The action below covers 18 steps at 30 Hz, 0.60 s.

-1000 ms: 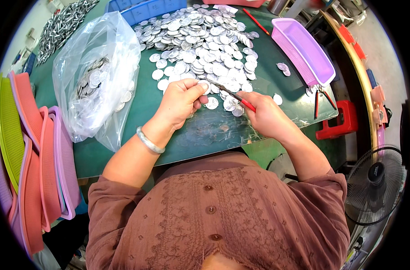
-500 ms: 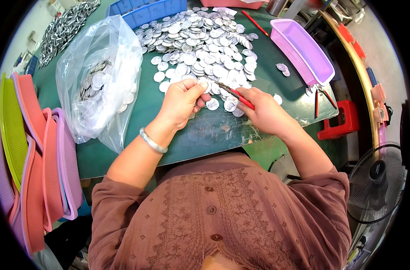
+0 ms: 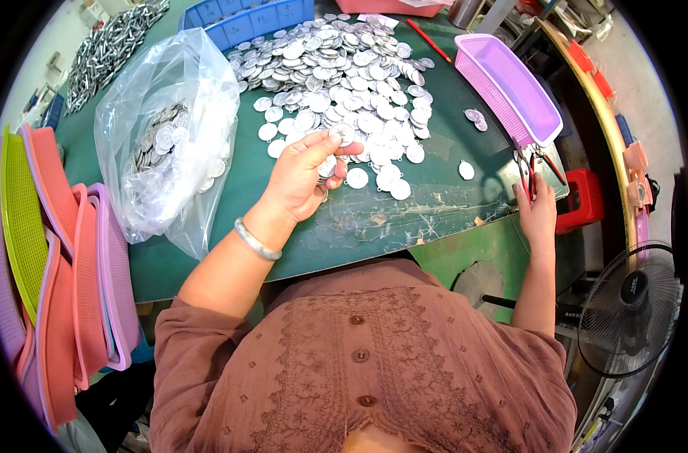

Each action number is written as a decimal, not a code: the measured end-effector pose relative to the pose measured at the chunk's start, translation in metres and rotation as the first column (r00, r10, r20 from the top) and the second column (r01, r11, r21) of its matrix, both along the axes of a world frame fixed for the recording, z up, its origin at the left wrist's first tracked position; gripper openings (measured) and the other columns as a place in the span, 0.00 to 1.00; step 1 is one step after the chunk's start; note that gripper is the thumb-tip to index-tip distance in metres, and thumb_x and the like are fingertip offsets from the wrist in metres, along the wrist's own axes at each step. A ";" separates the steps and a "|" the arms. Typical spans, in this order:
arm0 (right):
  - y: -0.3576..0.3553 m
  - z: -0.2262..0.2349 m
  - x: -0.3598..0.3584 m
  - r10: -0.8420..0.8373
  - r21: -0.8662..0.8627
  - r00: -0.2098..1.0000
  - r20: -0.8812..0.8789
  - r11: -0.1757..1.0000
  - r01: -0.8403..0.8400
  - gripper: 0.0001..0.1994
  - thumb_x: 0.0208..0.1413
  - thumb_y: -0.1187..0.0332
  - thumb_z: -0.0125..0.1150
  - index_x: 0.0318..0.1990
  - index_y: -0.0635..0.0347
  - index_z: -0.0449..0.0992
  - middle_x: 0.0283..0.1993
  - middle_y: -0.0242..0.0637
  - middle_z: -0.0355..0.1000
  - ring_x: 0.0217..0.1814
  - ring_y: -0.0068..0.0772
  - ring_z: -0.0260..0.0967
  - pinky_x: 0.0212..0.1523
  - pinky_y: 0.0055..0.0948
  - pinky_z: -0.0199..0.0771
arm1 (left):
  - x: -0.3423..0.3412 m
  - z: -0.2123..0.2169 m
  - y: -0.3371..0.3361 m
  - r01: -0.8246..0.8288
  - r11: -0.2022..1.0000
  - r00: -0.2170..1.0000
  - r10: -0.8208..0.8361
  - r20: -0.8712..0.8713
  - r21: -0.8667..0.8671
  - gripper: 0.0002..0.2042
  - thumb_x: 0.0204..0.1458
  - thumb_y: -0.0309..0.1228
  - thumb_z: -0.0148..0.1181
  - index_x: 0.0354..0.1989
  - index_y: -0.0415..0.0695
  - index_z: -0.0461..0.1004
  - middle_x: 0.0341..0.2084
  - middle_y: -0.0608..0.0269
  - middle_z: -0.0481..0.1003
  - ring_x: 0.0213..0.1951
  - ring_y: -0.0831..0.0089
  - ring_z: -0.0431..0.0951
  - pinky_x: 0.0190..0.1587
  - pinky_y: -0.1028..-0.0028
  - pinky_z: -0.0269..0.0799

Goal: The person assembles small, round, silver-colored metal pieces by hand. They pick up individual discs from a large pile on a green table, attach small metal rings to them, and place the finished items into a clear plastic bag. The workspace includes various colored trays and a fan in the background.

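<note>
My left hand (image 3: 304, 170) pinches a round silver medal (image 3: 342, 134) between thumb and forefinger. A second medal (image 3: 327, 166) is tucked among its lower fingers. A pale bangle circles that wrist. Far to the right, at the table's corner, my right hand (image 3: 538, 208) has its fingers closed around red-handled pliers (image 3: 526, 167). Another tool with red handles (image 3: 553, 167) lies right beside them. In front of my left hand spreads a large heap of silver medals (image 3: 344, 72), many with small loops. A lone medal (image 3: 466, 171) lies between the heap and my right hand.
A clear plastic bag (image 3: 200, 83) with medals stands at the left. Behind are a blue bin (image 3: 253, 21) and a pile of metal pieces (image 3: 110, 49). A purple basket (image 3: 514, 90), red pencil-like stick (image 3: 428, 41), stacked baskets (image 3: 61, 264), red stool (image 3: 581, 198) and fan (image 3: 632, 302) surround the table.
My right hand has swung from beside my left hand to the table's right corner, taking the pliers away from the medal. My left hand stays in place, still pinching a medal.
</note>
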State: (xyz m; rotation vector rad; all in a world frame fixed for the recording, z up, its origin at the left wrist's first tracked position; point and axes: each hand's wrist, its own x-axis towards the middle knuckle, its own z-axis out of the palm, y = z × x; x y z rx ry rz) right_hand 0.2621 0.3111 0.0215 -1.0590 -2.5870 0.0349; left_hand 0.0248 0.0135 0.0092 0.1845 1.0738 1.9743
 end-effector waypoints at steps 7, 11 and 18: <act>0.010 -0.020 -0.009 -0.101 0.161 0.989 0.108 0.983 0.083 0.29 0.47 0.53 0.56 0.51 0.68 0.62 0.47 0.49 0.62 0.50 0.49 0.58 0.47 0.41 0.61 | -0.002 0.000 -0.001 0.032 0.998 0.999 -0.034 0.031 0.059 0.10 0.54 0.31 0.46 0.40 0.40 0.67 0.36 0.51 0.72 0.23 0.79 0.66 0.20 0.85 0.59; 0.018 -0.027 -0.016 -0.144 0.106 0.983 0.118 0.986 0.132 0.30 0.47 0.51 0.55 0.52 0.67 0.62 0.54 0.48 0.58 0.56 0.48 0.53 0.52 0.45 0.55 | -0.002 -0.001 0.000 0.040 0.996 0.999 -0.042 0.025 0.076 0.10 0.54 0.31 0.47 0.41 0.40 0.67 0.37 0.50 0.71 0.23 0.79 0.65 0.20 0.84 0.60; 0.017 -0.027 -0.018 -0.127 0.067 0.988 0.090 0.990 0.122 0.31 0.45 0.50 0.56 0.53 0.63 0.62 0.57 0.47 0.56 0.60 0.46 0.49 0.57 0.46 0.46 | -0.003 -0.001 -0.001 0.053 0.994 0.997 -0.057 0.044 0.091 0.06 0.54 0.31 0.47 0.34 0.42 0.66 0.36 0.52 0.72 0.23 0.80 0.67 0.21 0.84 0.60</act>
